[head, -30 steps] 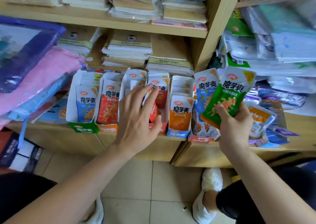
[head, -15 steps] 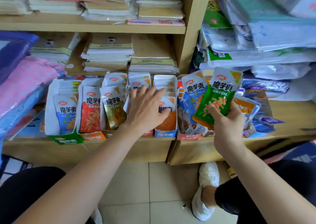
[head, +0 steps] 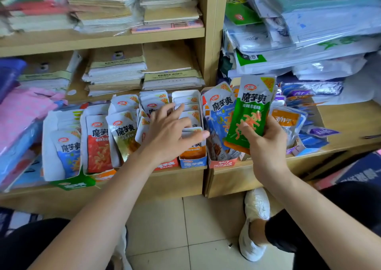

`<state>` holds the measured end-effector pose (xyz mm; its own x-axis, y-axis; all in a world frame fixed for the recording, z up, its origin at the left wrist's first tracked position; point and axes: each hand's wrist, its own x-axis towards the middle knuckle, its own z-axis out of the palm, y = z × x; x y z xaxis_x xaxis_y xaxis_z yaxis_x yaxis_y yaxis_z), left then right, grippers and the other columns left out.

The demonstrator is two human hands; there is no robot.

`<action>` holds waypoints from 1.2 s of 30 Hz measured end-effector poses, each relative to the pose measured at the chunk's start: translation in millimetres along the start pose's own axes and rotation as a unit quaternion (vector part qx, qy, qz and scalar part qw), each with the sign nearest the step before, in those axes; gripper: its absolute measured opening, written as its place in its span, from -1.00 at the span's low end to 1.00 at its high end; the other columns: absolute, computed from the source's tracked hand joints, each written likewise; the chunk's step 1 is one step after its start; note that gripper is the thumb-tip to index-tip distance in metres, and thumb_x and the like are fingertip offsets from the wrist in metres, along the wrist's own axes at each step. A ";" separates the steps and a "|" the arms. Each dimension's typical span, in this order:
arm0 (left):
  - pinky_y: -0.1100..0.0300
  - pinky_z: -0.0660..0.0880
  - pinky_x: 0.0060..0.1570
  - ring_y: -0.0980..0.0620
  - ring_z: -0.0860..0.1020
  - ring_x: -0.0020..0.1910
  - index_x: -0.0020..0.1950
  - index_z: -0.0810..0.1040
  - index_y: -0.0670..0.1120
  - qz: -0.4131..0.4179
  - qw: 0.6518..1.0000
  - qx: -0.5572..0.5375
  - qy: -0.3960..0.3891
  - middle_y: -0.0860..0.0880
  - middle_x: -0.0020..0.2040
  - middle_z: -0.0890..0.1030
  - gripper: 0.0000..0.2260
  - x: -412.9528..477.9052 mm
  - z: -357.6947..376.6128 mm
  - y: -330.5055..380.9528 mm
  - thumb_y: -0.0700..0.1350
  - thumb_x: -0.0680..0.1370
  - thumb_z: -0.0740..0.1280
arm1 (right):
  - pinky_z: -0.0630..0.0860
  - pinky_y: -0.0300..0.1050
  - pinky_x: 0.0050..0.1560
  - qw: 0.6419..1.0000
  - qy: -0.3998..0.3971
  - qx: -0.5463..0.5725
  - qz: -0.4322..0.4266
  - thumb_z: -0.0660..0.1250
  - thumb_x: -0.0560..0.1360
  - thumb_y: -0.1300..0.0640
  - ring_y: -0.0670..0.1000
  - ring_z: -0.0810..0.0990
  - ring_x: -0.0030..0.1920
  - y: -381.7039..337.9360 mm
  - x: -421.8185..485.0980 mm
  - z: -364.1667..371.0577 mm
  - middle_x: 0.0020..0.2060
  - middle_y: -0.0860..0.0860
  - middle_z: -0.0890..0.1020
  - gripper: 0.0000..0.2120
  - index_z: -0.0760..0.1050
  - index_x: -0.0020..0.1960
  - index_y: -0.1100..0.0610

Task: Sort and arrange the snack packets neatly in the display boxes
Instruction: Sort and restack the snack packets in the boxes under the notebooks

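Observation:
A row of open display boxes stands on the low shelf, each packed with snack packets. From the left come a green-fronted box (head: 71, 184) with blue packets, a box of red packets (head: 98, 144), a gold packet (head: 123, 134), then a blue-fronted box (head: 192, 163) with orange packets. My left hand (head: 171, 133) lies over the packets of the middle boxes, fingers spread and nearly straight, fingertips on the packet tops. My right hand (head: 266, 144) grips a green packet (head: 250, 113) upright, with other packets behind it, in front of a red-fronted box (head: 223, 163).
Loose purple and orange packets (head: 288, 121) lie on the right shelf. Stacked notebooks (head: 115, 72) fill the shelves behind and above the boxes. A wooden upright (head: 212, 43) divides the two units. Bagged goods (head: 309, 43) pile at right. Pink and blue bags (head: 22, 113) lie at left. My white shoe (head: 255, 220) rests on the tiled floor.
My left hand has slid right along the row, from the red-packet box to the packets of the blue-fronted box. My right hand keeps its hold on the green packet.

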<state>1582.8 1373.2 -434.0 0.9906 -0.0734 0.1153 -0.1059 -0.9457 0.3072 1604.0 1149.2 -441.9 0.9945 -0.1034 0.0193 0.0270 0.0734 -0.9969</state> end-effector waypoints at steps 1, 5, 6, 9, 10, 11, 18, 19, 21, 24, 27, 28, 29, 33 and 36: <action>-0.11 0.05 0.39 -0.03 0.12 0.53 -0.05 0.61 0.10 -0.015 0.999 0.021 -0.019 0.00 0.57 0.32 -0.31 5.2 -2.0 -0.5 0.55 0.40 -0.09 | 0.68 0.15 -0.01 1.000 0.000 0.002 0.001 0.39 0.56 0.29 0.05 0.72 -0.01 0.1 0.3 -1.2 -0.03 0.07 0.71 -0.84 0.57 0.12 0.15; -0.04 0.10 0.22 0.05 0.22 0.40 0.10 0.62 0.11 0.018 0.998 0.049 -0.018 0.16 0.32 0.51 -0.33 9.6 -8.1 -11.3 0.53 0.43 -0.04 | 0.69 0.06 -0.08 1.000 -0.007 0.008 0.007 0.38 0.56 0.30 0.03 0.73 -0.03 0.3 2.0 -5.2 -0.03 0.04 0.72 -0.82 0.57 0.14 0.13; 0.00 0.14 0.18 0.07 0.28 0.34 0.04 0.60 0.12 0.033 0.999 0.031 0.002 0.19 0.19 0.54 -0.42 6.1 -9.0 -12.7 0.51 0.44 0.05 | 0.69 0.03 -0.11 1.000 -0.008 0.011 0.010 0.38 0.56 0.30 0.02 0.73 -0.03 0.1 2.6 -5.4 -0.03 0.03 0.72 -0.82 0.57 0.14 0.12; 0.02 0.42 0.04 0.14 0.48 0.06 0.00 0.50 0.15 0.028 0.993 -0.101 0.051 0.22 -0.09 0.55 -0.69 -8.1 -12.3 -15.0 0.33 0.45 0.38 | 0.69 0.03 -0.14 1.000 -0.005 0.023 0.018 0.38 0.56 0.31 0.03 0.73 -0.05 0.0 4.6 -4.9 -0.04 0.06 0.72 -0.82 0.57 0.13 0.14; 0.05 0.49 0.00 0.17 0.52 0.00 0.06 0.52 0.18 0.026 0.989 -0.141 0.047 0.21 -0.12 0.56 -0.71 -12.3 -13.3 -14.8 0.27 0.45 0.43 | 0.70 0.07 -0.12 1.000 -0.005 0.022 0.018 0.39 0.56 0.30 0.05 0.73 -0.05 0.4 5.1 -4.2 -0.03 0.08 0.72 -0.83 0.56 0.13 0.15; 0.06 0.53 -0.02 0.16 0.56 -0.04 0.13 0.54 0.22 0.035 0.985 -0.165 0.041 0.18 -0.14 0.57 -0.69 -16.4 -14.0 -14.1 0.26 0.45 0.43 | 0.69 0.13 -0.10 1.000 -0.007 0.019 0.016 0.39 0.56 0.30 0.07 0.73 -0.04 1.0 5.4 -3.7 -0.03 0.10 0.71 -0.84 0.56 0.13 0.17; 0.00 0.47 -0.26 0.03 0.57 -0.23 -0.21 0.72 0.04 0.091 0.972 -0.209 0.054 0.09 -0.23 0.56 -0.69 -27.0 -3.6 -10.6 0.27 0.42 0.44 | 0.67 0.25 -0.06 1.000 -0.018 0.012 0.017 0.40 0.55 0.29 0.12 0.72 -0.03 -0.2 2.7 -0.9 -0.03 0.15 0.70 -0.86 0.54 0.10 0.22; 0.02 0.47 -0.22 0.04 0.56 -0.21 -0.22 0.72 0.02 0.090 0.973 -0.205 0.060 0.10 -0.22 0.56 -0.67 -25.8 -3.6 -10.3 0.28 0.42 0.43 | 0.67 0.25 -0.06 1.000 -0.019 0.012 0.017 0.40 0.56 0.29 0.14 0.72 -0.03 -0.6 2.7 -1.5 -0.02 0.16 0.70 -0.86 0.54 0.11 0.22; 0.06 0.45 -0.02 0.10 0.55 -0.04 -0.25 0.68 0.03 0.087 0.977 -0.178 0.075 0.12 -0.09 0.61 -0.66 -20.9 -2.7 -11.2 0.29 0.44 0.39 | 0.67 0.24 -0.06 1.000 -0.021 0.012 0.017 0.39 0.56 0.29 0.15 0.72 -0.01 -0.2 3.3 -2.2 -0.01 0.17 0.70 -0.85 0.54 0.12 0.22; 0.00 0.23 0.33 0.06 0.35 0.36 -0.27 0.61 0.08 0.049 0.992 -0.106 0.047 0.13 0.36 0.53 -0.60 -5.4 -1.7 -11.2 0.36 0.47 0.22 | 0.69 0.18 -0.08 0.999 -0.022 0.013 0.021 0.38 0.56 0.30 0.10 0.73 -0.03 0.6 3.8 -3.1 -0.02 0.14 0.71 -0.87 0.55 0.10 0.19; -0.02 0.04 0.31 0.06 0.18 0.47 -0.25 0.53 0.07 -0.010 0.999 -0.032 -0.002 0.06 0.52 0.39 -0.49 13.1 -2.5 -11.6 0.40 0.51 0.01 | 0.69 0.16 -0.09 0.999 -0.020 0.014 0.025 0.38 0.56 0.30 0.08 0.73 -0.04 0.4 4.7 -3.6 -0.03 0.12 0.71 -0.87 0.56 0.07 0.14; -0.01 0.02 0.27 0.05 0.16 0.46 -0.25 0.50 0.09 -0.020 1.000 -0.001 -0.016 0.06 0.53 0.37 -0.50 17.9 -2.6 -12.6 0.39 0.54 -0.03 | 0.69 0.16 -0.09 0.999 -0.018 0.017 0.027 0.38 0.56 0.30 0.08 0.73 -0.04 0.6 5.6 -3.7 -0.02 0.12 0.71 -0.87 0.56 0.07 0.13; -0.02 0.02 0.24 0.04 0.16 0.45 -0.25 0.46 0.12 -0.021 0.999 0.028 -0.022 0.07 0.53 0.37 -0.52 21.7 -2.8 -13.9 0.37 0.57 -0.05 | 0.69 0.17 -0.08 0.999 -0.016 0.022 0.031 0.38 0.56 0.30 0.09 0.73 -0.03 0.4 6.2 -3.8 -0.02 0.13 0.71 -0.87 0.56 0.08 0.14; 0.00 0.08 0.10 0.05 0.25 0.33 -0.07 0.60 0.15 0.021 0.998 0.057 0.015 0.19 0.36 0.52 -0.53 29.0 -2.0 -26.9 0.35 0.58 -0.01 | 0.68 0.22 -0.06 0.998 -0.013 0.032 0.045 0.39 0.56 0.29 0.10 0.73 -0.01 0.6 9.9 -4.4 0.01 0.13 0.70 -0.85 0.55 0.12 0.18; 0.08 0.06 0.02 0.10 0.30 0.20 0.10 0.63 0.10 0.044 0.998 0.019 0.040 0.30 0.12 0.55 -0.59 22.9 -6.1 -32.9 0.33 0.53 0.17 | 0.68 0.18 -0.05 0.998 -0.012 0.032 0.050 0.39 0.56 0.28 0.08 0.73 -0.02 0.4 11.0 -3.8 -0.01 0.11 0.71 -0.88 0.55 0.08 0.15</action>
<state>1608.5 1404.5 -435.6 0.9672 -0.1334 0.2163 -0.1879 -0.9483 0.2557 1614.5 1144.3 -442.4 0.9947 -0.0684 -0.0772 -0.0666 0.1449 -0.9872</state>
